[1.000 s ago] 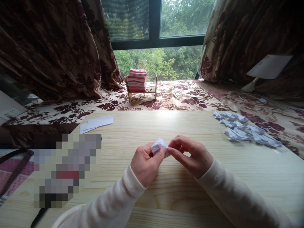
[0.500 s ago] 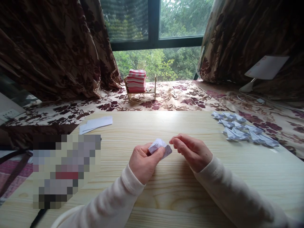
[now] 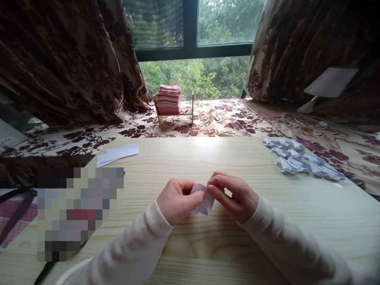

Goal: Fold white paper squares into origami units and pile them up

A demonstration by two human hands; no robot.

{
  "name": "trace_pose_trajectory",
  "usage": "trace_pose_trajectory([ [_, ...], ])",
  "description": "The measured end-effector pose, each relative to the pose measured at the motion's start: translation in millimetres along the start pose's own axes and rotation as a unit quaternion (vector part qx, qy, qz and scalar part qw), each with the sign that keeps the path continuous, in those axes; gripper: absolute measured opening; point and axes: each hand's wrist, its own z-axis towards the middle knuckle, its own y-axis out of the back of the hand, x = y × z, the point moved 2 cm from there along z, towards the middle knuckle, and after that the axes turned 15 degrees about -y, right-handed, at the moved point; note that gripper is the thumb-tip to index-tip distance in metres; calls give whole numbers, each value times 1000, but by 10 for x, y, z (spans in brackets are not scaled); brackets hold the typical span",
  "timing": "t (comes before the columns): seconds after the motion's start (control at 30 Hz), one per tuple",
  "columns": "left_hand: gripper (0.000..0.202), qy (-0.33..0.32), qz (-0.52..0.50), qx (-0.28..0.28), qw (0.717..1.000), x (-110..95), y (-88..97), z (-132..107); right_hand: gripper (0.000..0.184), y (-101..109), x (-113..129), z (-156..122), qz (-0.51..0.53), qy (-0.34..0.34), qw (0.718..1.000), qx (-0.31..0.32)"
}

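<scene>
A small folded piece of paper (image 3: pixel 204 206), white with a faint lilac tint, is held above the wooden table (image 3: pixel 237 245). My left hand (image 3: pixel 180 201) pinches its left side, thumb on top and fingers behind. My right hand (image 3: pixel 234 194) has thumb and forefinger closed on the paper's upper right edge. Part of the paper is covered by the fingers. Several folded paper pieces (image 3: pixel 292 164) with pointed corners lie in rows at the table's far right. Flat white paper strips (image 3: pixel 121 153) overlap at the far left.
A pixelated object (image 3: pixel 80 213) lies on the left of the table. Beyond the far edge, a small wooden rack (image 3: pixel 192 109) holds folded pink-striped cloths (image 3: pixel 168 99) on a floral-covered ledge. A white lamp (image 3: pixel 331 82) stands at the right.
My right hand has moved left and now grips the paper, which it was apart from before. The paper has turned, with a corner pointing down. The view has shifted slightly.
</scene>
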Motion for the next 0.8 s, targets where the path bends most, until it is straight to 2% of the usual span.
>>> trace_pose_trajectory([
  [0.13,22,-13,11,18,1000,-8,-13,-11,16,-5,-30,9,-11,14,1000,-11],
  [0.2,24,-22,8,8,1000,-10,-17,-10,16,1,-38,12,-11,8,1000,-19],
  [0.33,24,-43,-46,-101,993,19,24,7,11,3,-63,4,26,-79,995,-51],
  [0.43,24,-46,-96,-156,982,70,43,20,22,-33,-73,-13,69,-117,989,-52],
  [0.57,25,-25,-149,-155,976,116,13,27,32,-94,-61,-32,89,-78,993,-27],
  [0.8,29,-1,-167,-154,974,103,-7,6,26,-111,0,-33,25,3,998,-60],
])
